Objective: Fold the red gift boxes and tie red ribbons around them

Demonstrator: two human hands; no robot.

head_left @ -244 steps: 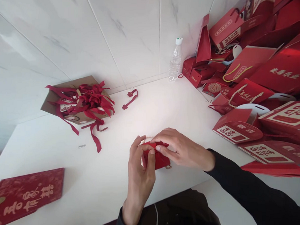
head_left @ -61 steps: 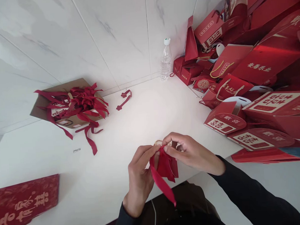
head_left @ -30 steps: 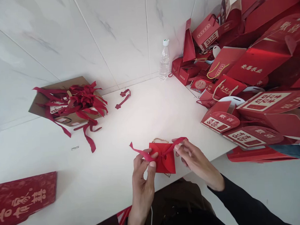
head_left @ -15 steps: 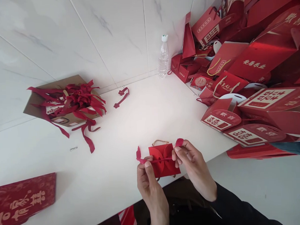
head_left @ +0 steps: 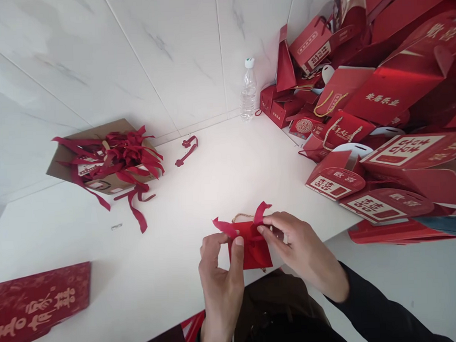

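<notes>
A small red gift box (head_left: 254, 249) with a gold cord handle sits at the near edge of the white table (head_left: 198, 192). A red ribbon (head_left: 240, 225) crosses its top. My left hand (head_left: 219, 272) pinches the ribbon's left end between thumb and forefinger. The ribbon's right end is held by my right hand (head_left: 299, 248), just above the box's right side. Both ribbon tails stick up and outward. The knot itself is partly hidden by my fingers.
A cardboard box (head_left: 102, 156) full of red ribbons sits at the back left, with a loose red cord (head_left: 187, 150) near it. A water bottle (head_left: 247, 89) stands by the wall. Red gift boxes (head_left: 362, 135) pile up on the right. A flat red box (head_left: 37, 305) lies front left.
Since half a second ago my hands have moved closer together over the box, and the ribbon, then pulled taut sideways, now has its ends turned upward.
</notes>
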